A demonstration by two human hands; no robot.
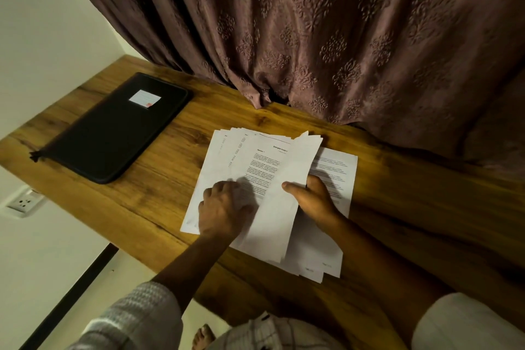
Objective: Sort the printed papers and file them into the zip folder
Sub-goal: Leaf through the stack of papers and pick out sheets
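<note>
A fanned stack of printed papers point(227, 156) lies on the wooden table point(142, 202). My left hand point(224, 207) presses down on the left part of the stack with its fingers curled. My right hand point(312, 202) holds one lifted sheet point(287, 187) by its edge, thumb on top; the sheet stands tilted, blank side towards me. More printed sheets point(338, 170) lie under and to the right of that hand. The black zip folder point(113, 128) lies closed at the far left of the table, a white label on its cover, apart from both hands.
A brown patterned curtain point(341, 37) hangs down onto the table's far edge just behind the papers. The table's left edge drops to the floor, where a wall socket point(24, 203) shows. My foot point(203, 335) is below the near edge.
</note>
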